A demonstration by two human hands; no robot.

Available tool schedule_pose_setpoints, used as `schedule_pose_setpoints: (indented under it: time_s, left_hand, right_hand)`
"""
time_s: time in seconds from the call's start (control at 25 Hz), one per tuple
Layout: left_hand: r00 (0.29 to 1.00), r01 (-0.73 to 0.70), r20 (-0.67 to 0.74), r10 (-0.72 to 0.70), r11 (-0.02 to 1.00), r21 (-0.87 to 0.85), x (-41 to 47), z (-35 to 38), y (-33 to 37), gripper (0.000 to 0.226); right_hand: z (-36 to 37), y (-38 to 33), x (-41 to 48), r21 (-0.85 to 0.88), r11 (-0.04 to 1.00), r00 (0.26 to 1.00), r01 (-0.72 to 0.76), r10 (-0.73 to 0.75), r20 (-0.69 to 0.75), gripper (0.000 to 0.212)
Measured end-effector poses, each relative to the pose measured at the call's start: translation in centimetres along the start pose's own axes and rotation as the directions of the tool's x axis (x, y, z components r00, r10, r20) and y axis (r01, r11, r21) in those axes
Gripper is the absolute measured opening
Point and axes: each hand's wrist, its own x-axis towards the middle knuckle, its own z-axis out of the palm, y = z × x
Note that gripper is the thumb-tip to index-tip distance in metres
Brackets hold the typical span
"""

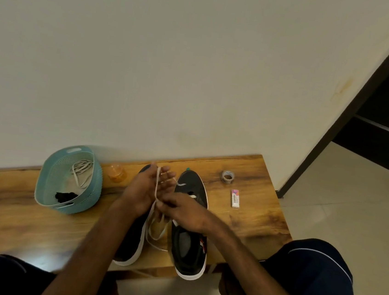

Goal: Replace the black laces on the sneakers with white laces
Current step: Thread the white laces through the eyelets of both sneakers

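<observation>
Pinched the white lace (pixel 156 187) in the curled fingertips of the right hand (pixel 183 210), just near of the left palm. Held the left hand (pixel 144 190) spread, fingers straight and pointing far, gripping nothing, with the lace lying along them up to the fingertips. Traced the lace's long axis near-to-far along that hand, then down from the pinch into slack loops between the two shoes. Found the right sneaker (pixel 188 242) just right of and below the pinch, toe far and heel near, with white showing at its far eyelets; took it for the shoe being threaded. Judged the right hand the nearer to those eyelets, and the next feed to run rightward and down. Found the left sneaker (pixel 131 246) parallel on the left, largely under the left forearm; could not tell its lacing. Saw both on the wooden bench (pixel 240 224). Noted the teal basket (pixel 87 198) well to the left, apart from both hands, holding a second white lace (pixel 81 171) and a dark bundle, likely the black laces (pixel 64 196).
</observation>
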Motion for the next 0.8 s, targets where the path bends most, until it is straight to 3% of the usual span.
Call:
schedule_pose_setpoints:
  time_s: [0.12, 0.28, 0.36, 0.44, 0.52, 0.6, 0.68, 0.8]
  left_hand:
    - [0.991, -0.076, -0.117, 0.071, 0.996, -0.045, 1.1, 0.5, 2.9, 0.042]
    - [0.953, -0.166, -0.231, 0.198, 0.975, 0.149, 1.4, 0.9, 5.4, 0.035]
    - [0.93, -0.258, -0.161, 0.332, 0.897, 0.36, 1.0, 1.2, 5.1, 0.033]
    - [0.903, -0.359, 0.005, 0.43, 0.746, 0.561, 0.6, 1.2, 3.3, 0.031]
    - [0.886, -0.404, 0.114, 0.45, 0.627, 0.667, 0.3, 0.8, 0.5, 0.028]
    - [0.893, -0.383, 0.127, 0.433, 0.579, 0.72, 0.5, 0.4, -2.3, 0.026]
    - [0.904, -0.344, 0.087, 0.418, 0.592, 0.728, 0.6, 0.4, -4.1, 0.027]
    - [0.891, -0.299, 0.028, 0.452, 0.541, 0.786, 0.9, 0.5, -5.7, 0.027]
  right_hand:
    - [1.9, 0.3, -0.4, -0.13, 0.991, 0.992, -0.029, 0.044, 0.116, 0.03]
    - [3.4, 0.3, -0.5, -0.216, 0.976, 0.974, -0.028, 0.075, 0.212, 0.032]
    - [3.0, 0.4, -0.5, -0.226, 0.971, 0.983, -0.074, 0.11, 0.15, 0.031]
    - [0.8, 1.3, -0.6, -0.206, 0.959, 0.981, -0.193, 0.181, -0.076, 0.026]
    - [-1.9, 2.8, -1.4, -0.2, 0.905, 0.91, -0.376, 0.321, -0.261, 0.029]
    - [-3.0, 3.5, -2.6, -0.264, 0.798, 0.841, -0.541, 0.51, -0.181, 0.064]
    - [-1.9, 3.4, -3.0, -0.41, 0.722, 0.809, -0.557, 0.583, -0.074, 0.091]
    - [0.1, 3.5, -2.4, -0.516, 0.691, 0.853, -0.505, 0.491, -0.177, 0.084]
